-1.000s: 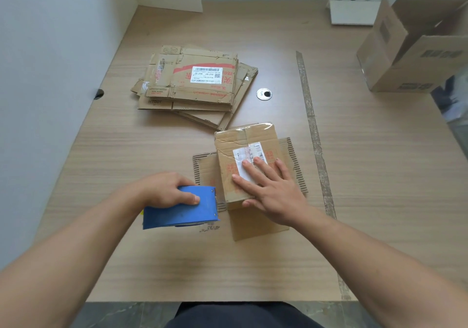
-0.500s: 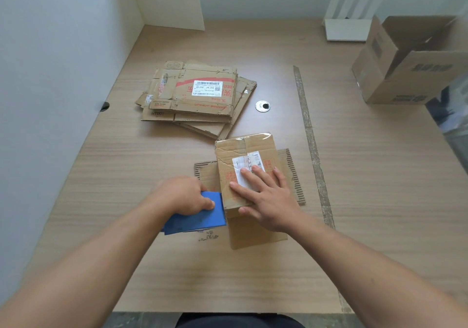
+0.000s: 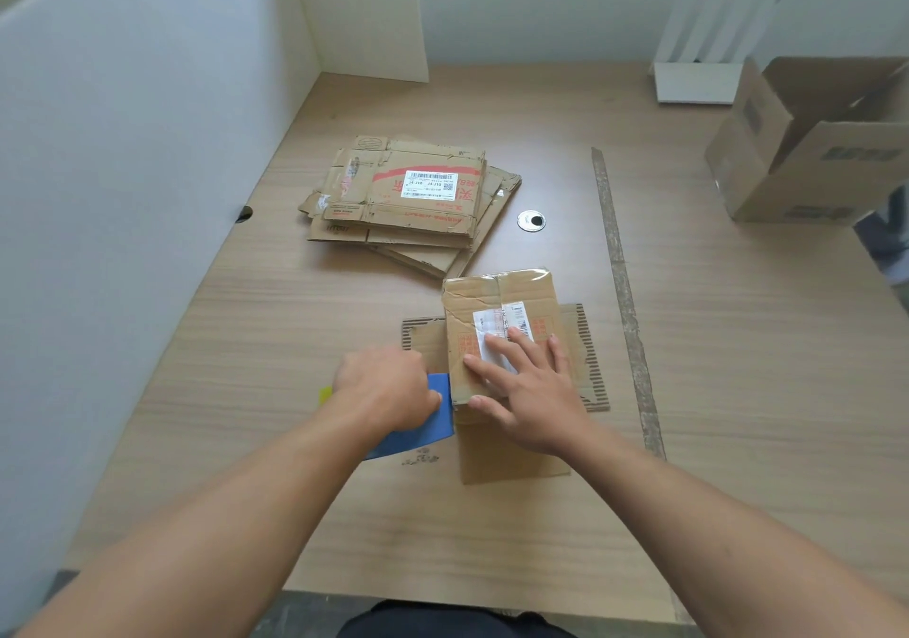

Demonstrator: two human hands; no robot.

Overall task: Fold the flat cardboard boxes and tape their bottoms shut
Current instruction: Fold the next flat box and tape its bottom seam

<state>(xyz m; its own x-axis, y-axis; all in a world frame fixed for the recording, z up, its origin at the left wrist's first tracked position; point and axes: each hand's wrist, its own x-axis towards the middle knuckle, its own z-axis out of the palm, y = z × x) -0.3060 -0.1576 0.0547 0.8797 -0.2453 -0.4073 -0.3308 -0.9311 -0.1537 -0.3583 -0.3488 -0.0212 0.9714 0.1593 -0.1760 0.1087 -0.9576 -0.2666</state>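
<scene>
The centre is taken by the folded box [image 3: 497,303], with the left hand [image 3: 383,386] and blue tape dispenser [image 3: 440,423] close at its left and the right hand [image 3: 533,394] laid on it. The upper centre is blocked by the stack of flat boxes [image 3: 408,204], the left edge by a white wall [image 3: 123,194], the upper right by an open carton [image 3: 806,155]. Bare tabletop [image 3: 738,367] is seen at lower left and right of centre.

The left hand [image 3: 381,386] covers most of the blue tape dispenser [image 3: 440,421], hiding its grip. The right hand [image 3: 533,391] hides part of the white label [image 3: 501,325] on the small box [image 3: 497,290]. The right edge cuts off the open box [image 3: 806,155]. Print on the sticker [image 3: 430,184] of the flat stack [image 3: 393,229] is too small to read.
</scene>
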